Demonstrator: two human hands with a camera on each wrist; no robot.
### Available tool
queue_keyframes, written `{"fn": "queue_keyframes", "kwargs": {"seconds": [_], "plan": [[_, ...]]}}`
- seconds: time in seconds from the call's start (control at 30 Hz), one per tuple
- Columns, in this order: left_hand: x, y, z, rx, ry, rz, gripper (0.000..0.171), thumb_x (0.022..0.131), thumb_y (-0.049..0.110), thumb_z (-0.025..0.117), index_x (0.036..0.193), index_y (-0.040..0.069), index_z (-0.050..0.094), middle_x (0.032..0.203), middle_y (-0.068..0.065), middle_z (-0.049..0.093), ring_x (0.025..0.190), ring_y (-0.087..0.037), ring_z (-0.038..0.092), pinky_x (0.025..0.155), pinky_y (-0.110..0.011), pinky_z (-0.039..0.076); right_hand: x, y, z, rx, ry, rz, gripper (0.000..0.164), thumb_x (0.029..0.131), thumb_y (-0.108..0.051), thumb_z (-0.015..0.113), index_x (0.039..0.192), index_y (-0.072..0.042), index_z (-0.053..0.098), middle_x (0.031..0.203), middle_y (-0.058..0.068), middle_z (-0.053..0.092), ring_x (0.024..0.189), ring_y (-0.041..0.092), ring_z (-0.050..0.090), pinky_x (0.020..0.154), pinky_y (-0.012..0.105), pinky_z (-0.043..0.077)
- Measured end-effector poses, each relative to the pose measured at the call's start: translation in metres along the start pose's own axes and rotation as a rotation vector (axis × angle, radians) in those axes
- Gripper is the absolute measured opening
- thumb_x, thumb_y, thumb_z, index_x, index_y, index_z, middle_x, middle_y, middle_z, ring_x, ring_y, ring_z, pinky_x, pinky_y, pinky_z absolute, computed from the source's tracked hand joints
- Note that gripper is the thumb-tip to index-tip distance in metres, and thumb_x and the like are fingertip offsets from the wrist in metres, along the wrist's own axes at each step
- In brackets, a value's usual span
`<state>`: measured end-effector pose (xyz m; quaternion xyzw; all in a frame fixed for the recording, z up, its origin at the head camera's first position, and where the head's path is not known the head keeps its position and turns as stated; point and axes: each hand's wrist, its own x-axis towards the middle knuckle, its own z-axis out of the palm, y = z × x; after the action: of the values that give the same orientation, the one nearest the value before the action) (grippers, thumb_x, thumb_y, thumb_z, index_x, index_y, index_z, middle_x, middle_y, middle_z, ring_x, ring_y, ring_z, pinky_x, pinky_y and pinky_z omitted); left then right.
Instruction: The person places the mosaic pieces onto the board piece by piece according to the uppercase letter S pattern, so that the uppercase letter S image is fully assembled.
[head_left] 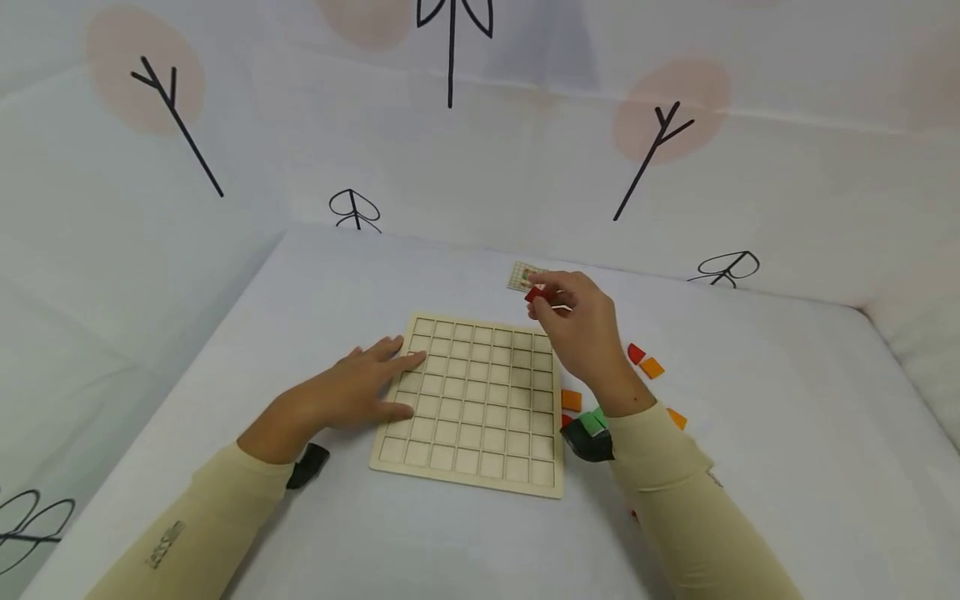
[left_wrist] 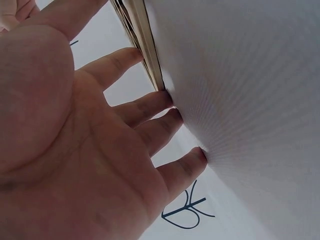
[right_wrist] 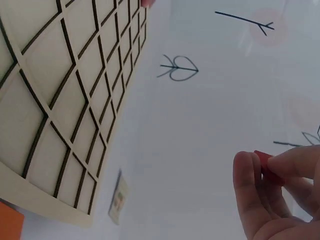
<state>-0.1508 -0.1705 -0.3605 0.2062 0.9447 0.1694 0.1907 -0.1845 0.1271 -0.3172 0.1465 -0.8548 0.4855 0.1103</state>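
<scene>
The right hand [head_left: 581,321] pinches a small red piece [head_left: 534,294] between thumb and fingertips, the other fingers curled in behind it. In the head view, fingers and piece appear just past the far right corner of the grid board [head_left: 466,412]; how high above the table [head_left: 442,542] they are is hard to tell. The card [head_left: 519,276] lies just beyond those fingertips, partly covered by them.

The left hand [head_left: 352,392] has its fingers spread, gripping nothing. Its thumb and forefinger reach over the board's left edge, while the other fingers lie along or just outside that edge. The board's cells stretch away to the right of these fingers, with no piece set in any cell in sight.

Back from the right fingers, by the wrist and forearm, lie loose pieces: a red curved one [head_left: 636,354] just beside an orange piece [head_left: 652,367], another orange one by the board's right edge, and green pieces [head_left: 595,422] close to the sleeve.

The step in hand looks like carrying the first piece while the left hand steadies the board. The next move seems to call for keeping the pinch light, choosing a cell and squaring the piece to its walls.
</scene>
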Motion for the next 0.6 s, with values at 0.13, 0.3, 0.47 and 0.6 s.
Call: {"fn": "queue_keyframes", "kwargs": {"seconds": [0.13,0.3,0.47,0.6], "plan": [[0.001,0.000,0.000,-0.017,-0.002,-0.011,0.082,0.090,0.045,0.072,0.158,0.027,0.030,0.168,-0.015,0.013,0.156,-0.034,0.012,0.125,-0.058,0.011,-0.001,0.006,0.005,0.018,-0.016,0.029,0.026,0.095,-0.001,0.063,0.121,0.000,0.060,0.103,0.016,0.064,0.100,0.026,0.071,0.083,0.020,0.059],[0.001,-0.001,0.002,-0.018,-0.004,-0.016,0.082,0.090,0.045,0.072,0.159,0.027,0.030,0.168,-0.014,0.013,0.156,-0.034,0.012,0.125,-0.059,0.010,-0.004,0.010,0.011,-0.005,-0.054,0.056,0.018,0.095,-0.004,0.064,0.113,-0.003,0.065,0.109,0.014,0.069,0.097,0.025,0.070,0.087,0.036,0.060],[0.001,-0.002,0.003,-0.016,-0.002,-0.013,0.083,0.090,0.045,0.072,0.159,0.027,0.029,0.168,-0.014,0.013,0.156,-0.033,0.012,0.126,-0.058,0.010,-0.005,0.014,0.015,-0.020,-0.114,0.102,0.019,0.097,-0.007,0.063,0.115,-0.005,0.068,0.114,0.013,0.067,0.098,0.027,0.071,0.082,0.039,0.061],[0.002,-0.001,0.002,-0.013,0.002,-0.009,0.083,0.090,0.045,0.072,0.159,0.027,0.029,0.168,-0.014,0.013,0.156,-0.033,0.012,0.126,-0.058,0.010,-0.004,0.020,0.016,-0.023,-0.187,0.147,0.019,0.099,-0.009,0.061,0.116,-0.006,0.069,0.116,0.012,0.066,0.099,0.026,0.071,0.075,0.033,0.059]]}}
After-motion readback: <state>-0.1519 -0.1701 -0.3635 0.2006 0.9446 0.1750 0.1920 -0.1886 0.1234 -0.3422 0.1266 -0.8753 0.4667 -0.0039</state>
